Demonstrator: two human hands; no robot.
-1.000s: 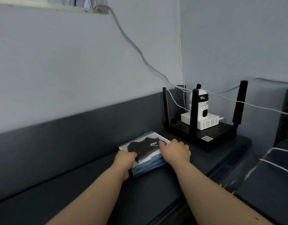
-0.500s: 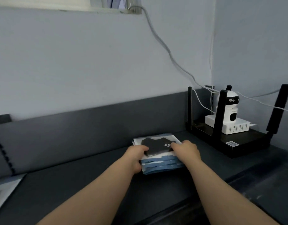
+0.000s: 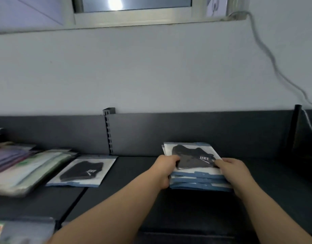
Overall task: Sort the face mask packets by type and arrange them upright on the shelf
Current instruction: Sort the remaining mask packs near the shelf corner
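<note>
Two hands gripping a flat stack of mask packets (image 3: pixel 198 175) on the dark shelf (image 3: pixel 134 196), left hand (image 3: pixel 165 170) and right hand (image 3: pixel 233 170) curled round its sides, single packet (image 3: pixel 82 171) lying flat well apart to the left

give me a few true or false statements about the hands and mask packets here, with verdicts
1. The left hand and right hand both grip the stack of black-mask packets. True.
2. The stack stands upright against the back panel. False: it lies flat on the shelf.
3. A single packet lies flat to the left of the stack. True.
4. That single packet touches the stack. False: bare shelf separates them.
</note>
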